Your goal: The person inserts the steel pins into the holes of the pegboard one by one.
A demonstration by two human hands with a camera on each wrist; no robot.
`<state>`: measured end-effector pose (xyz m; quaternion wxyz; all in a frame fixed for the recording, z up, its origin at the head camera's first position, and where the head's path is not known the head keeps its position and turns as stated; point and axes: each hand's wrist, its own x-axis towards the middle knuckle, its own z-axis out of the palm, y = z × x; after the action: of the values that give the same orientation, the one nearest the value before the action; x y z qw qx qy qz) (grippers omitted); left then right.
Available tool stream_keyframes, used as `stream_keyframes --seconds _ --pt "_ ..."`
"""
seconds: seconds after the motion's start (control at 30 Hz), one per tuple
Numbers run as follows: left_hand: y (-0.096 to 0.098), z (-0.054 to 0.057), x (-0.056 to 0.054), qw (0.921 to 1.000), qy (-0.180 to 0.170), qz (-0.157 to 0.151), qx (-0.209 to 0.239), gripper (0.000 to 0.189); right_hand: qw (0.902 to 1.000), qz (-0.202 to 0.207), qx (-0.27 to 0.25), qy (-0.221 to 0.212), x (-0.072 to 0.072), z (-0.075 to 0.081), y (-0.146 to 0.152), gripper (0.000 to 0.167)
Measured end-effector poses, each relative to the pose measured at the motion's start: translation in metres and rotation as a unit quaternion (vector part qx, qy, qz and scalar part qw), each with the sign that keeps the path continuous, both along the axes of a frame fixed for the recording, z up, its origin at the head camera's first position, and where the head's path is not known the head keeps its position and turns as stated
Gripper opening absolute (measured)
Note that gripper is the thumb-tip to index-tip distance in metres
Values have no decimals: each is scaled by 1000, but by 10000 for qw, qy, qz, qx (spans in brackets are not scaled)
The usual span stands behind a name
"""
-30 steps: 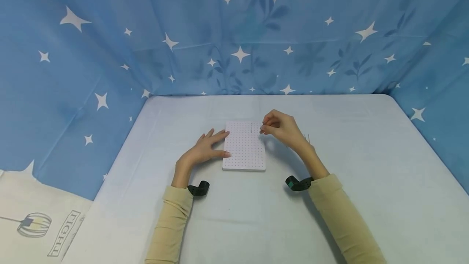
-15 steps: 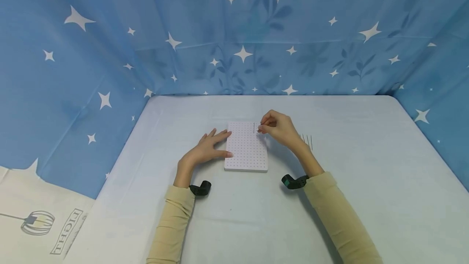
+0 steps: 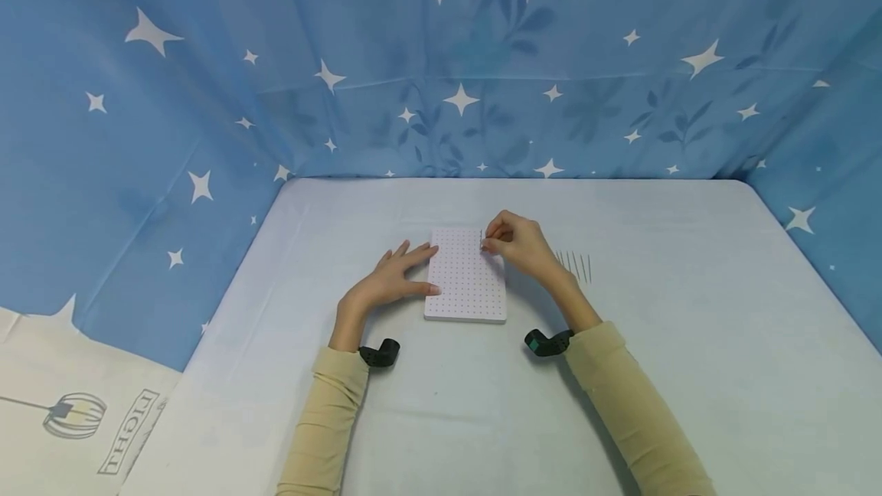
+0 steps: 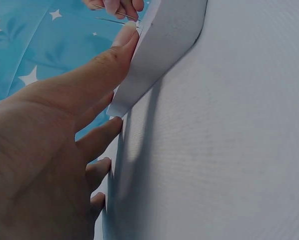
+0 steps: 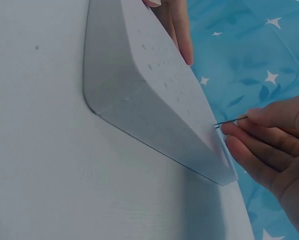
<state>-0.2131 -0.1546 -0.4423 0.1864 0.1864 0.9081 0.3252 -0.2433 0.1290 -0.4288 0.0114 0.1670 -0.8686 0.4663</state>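
Note:
A white pegboard (image 3: pixel 465 289) with rows of small holes lies on the table. Near its far right corner a thin metal pin (image 3: pixel 481 239) stands upright. My right hand (image 3: pixel 520 245) is just beside that standing pin, over the board's right edge. Between thumb and fingertip it pinches another thin pin (image 5: pixel 232 120), whose lower end is at the board's surface; whether it sits in a hole I cannot tell. My left hand (image 3: pixel 386 279) rests along the board's left side, fingers spread, with the thumb (image 4: pixel 109 62) touching the edge.
Several loose thin pins (image 3: pixel 589 269) lie side by side on the white table (image 3: pixel 441 404), to the right of the board and partly behind my right forearm. A blue starry curtain (image 3: pixel 344 113) hangs behind the table's far edge. Each wrist wears a small black camera (image 3: pixel 380 354).
My right hand has moved left over the board, bringing its pinched pin close to the standing one. More of the loose pins now show beside the forearm. The left hand holds its place.

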Motion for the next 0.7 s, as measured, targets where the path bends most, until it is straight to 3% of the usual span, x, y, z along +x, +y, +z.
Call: stream_keyframes --seconds 0.53,0.7 --pt "2 1 1 10000 -4 23 29 86 9987 3 439 254 2 -7 -5 11" --pt "0 1 1 10000 7 11 -19 86 9981 100 591 124 1 -6 -5 10"
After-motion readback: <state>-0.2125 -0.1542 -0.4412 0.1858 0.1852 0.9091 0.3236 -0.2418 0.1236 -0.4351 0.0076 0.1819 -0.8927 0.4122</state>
